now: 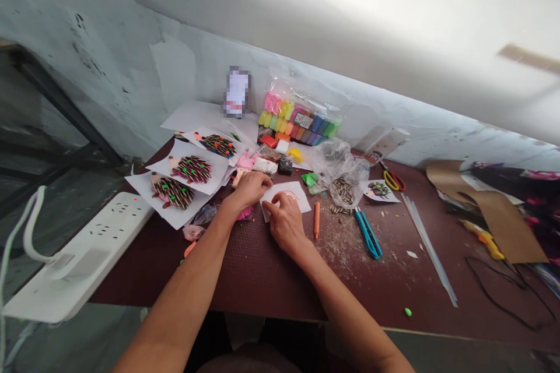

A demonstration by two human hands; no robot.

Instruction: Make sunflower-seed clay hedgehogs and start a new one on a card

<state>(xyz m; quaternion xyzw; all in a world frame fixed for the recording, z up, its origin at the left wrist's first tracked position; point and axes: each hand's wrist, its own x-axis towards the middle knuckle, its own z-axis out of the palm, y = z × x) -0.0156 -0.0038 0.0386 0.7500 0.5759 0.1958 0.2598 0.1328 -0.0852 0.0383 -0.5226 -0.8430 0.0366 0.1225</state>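
A small white paper (300, 191) with an orange outline drawing lies on the dark red table. My right hand (286, 221) rests over its lower left part, fingers bent and drawn together; whatever they may hold is hidden. Just above the paper's upper left corner is my left hand (252, 189), its fingers curled together, and I cannot make out anything in them. Peach clay (237, 176) shows beside the left hand. To the right of the paper lies an orange marker pen (317, 221). Striped sunflower seeds (342, 191) spill from a clear plastic bag (339, 160).
Seed-covered hedgehog pictures (192, 169) are stacked at left, near a white power strip (87, 256). Clay packs (301, 119) lean on the wall by a phone (237, 92). A blue cutter (368, 235), scissors (394, 179), glue sticks (429, 250) and a yellow glue gun (483, 239) lie right.
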